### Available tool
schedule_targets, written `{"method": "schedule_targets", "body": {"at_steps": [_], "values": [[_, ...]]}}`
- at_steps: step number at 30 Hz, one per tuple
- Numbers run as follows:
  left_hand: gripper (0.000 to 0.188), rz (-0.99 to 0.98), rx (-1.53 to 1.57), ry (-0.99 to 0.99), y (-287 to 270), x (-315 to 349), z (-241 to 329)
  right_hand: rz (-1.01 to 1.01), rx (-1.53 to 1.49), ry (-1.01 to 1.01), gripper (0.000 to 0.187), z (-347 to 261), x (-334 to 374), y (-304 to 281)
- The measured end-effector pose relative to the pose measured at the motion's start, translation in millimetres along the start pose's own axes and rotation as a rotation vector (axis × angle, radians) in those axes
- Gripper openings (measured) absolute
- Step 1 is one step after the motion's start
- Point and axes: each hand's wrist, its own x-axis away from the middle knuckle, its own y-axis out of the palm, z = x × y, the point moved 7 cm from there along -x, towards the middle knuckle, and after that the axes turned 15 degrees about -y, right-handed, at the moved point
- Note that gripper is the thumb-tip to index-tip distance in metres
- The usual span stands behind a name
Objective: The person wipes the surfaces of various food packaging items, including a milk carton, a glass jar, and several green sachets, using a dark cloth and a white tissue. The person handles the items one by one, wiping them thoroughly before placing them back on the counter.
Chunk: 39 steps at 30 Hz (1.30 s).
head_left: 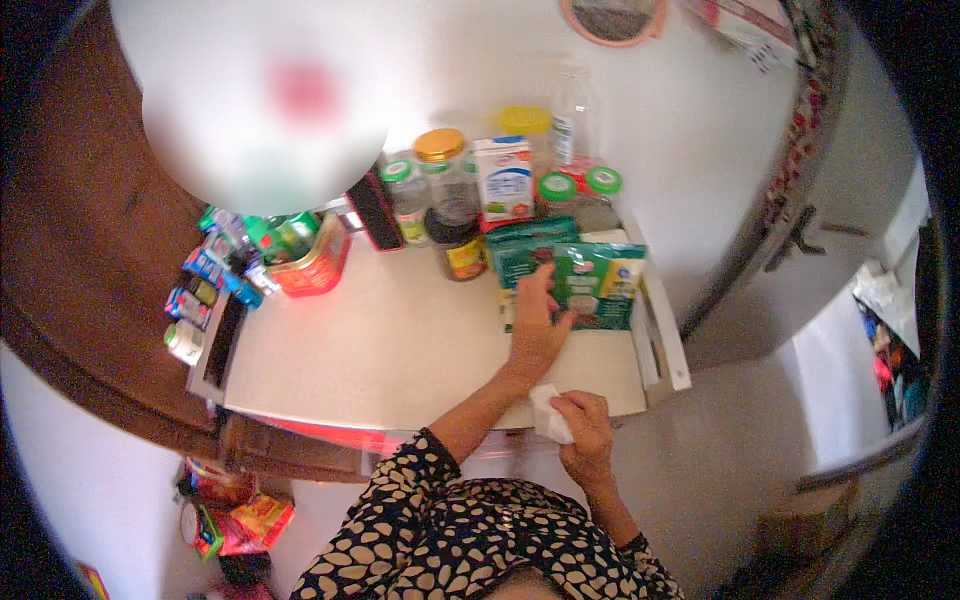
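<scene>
My left hand (537,318) reaches forward over the white shelf (400,340) and rests its fingers on a green food packet (590,285) lying flat at the shelf's right side. A second green packet (530,240) lies partly under it. My right hand (585,425) stays near the shelf's front edge, closed around a crumpled white tissue (547,412).
At the back stand a dark jar (459,245), a white carton (505,180), a gold-lidded jar (443,165) and several green-capped jars (600,190). A red container (310,262) and small packets (215,275) crowd the left. A white rail (660,330) bounds the right side.
</scene>
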Motion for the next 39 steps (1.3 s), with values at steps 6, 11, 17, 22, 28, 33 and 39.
{"method": "schedule_targets", "body": {"at_steps": [6, 11, 17, 22, 28, 33, 39], "values": [[0.067, 0.02, 0.037, 0.07, -12, 1, 2, -0.004, 0.058, 0.018, 0.036, -23, -17, -2], [0.057, 0.165, -0.015, 0.077, -85, -1, 4, -0.042, 0.089, 0.03, 0.045, -1, 2, 9], [0.06, 0.522, -0.115, -0.006, -212, -1, -46, -0.129, 0.192, -0.03, 0.047, -3, 1, 33], [0.058, 0.722, -0.186, -0.16, -312, -17, -116, -0.163, 0.309, 0.027, 0.042, -23, -18, 51], [0.052, 0.782, -0.246, -0.137, -404, -44, -156, -0.106, 0.456, 0.068, 0.038, -15, -20, 73], [0.043, 0.67, -0.284, -0.075, -421, -69, -146, -0.061, 0.52, 0.138, 0.041, -13, -16, 76], [0.038, 0.637, 0.027, -0.162, -423, -81, -174, -0.052, 0.601, 0.142, 0.041, -32, -34, 83]]}}
